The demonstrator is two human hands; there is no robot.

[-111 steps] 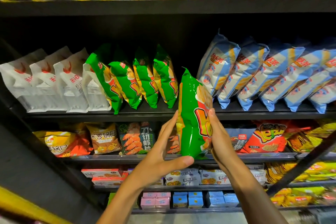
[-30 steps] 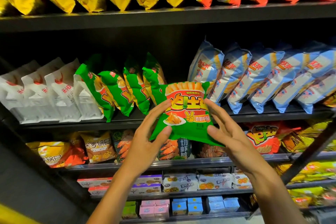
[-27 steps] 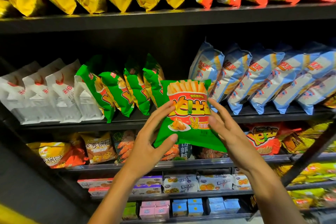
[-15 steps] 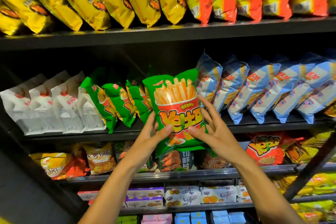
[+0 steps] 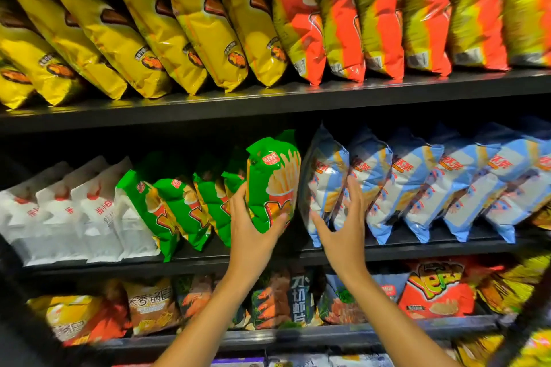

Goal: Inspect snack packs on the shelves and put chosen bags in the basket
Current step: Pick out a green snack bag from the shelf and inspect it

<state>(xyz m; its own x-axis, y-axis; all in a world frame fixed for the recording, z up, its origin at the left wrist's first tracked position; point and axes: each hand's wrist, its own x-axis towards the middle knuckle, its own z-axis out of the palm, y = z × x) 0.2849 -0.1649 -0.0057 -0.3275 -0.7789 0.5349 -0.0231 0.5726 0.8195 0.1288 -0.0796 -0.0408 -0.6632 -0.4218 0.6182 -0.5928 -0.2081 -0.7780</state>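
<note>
**Green snack bag held at the middle shelf**

A person's left hand (image 5: 253, 235) grips a green bag of fries (image 5: 272, 182) upright at the middle shelf (image 5: 387, 250), beside other green bags (image 5: 167, 202). The right hand (image 5: 343, 226), fingers spread and holding nothing, hovers before the blue bags (image 5: 417, 188).
</note>
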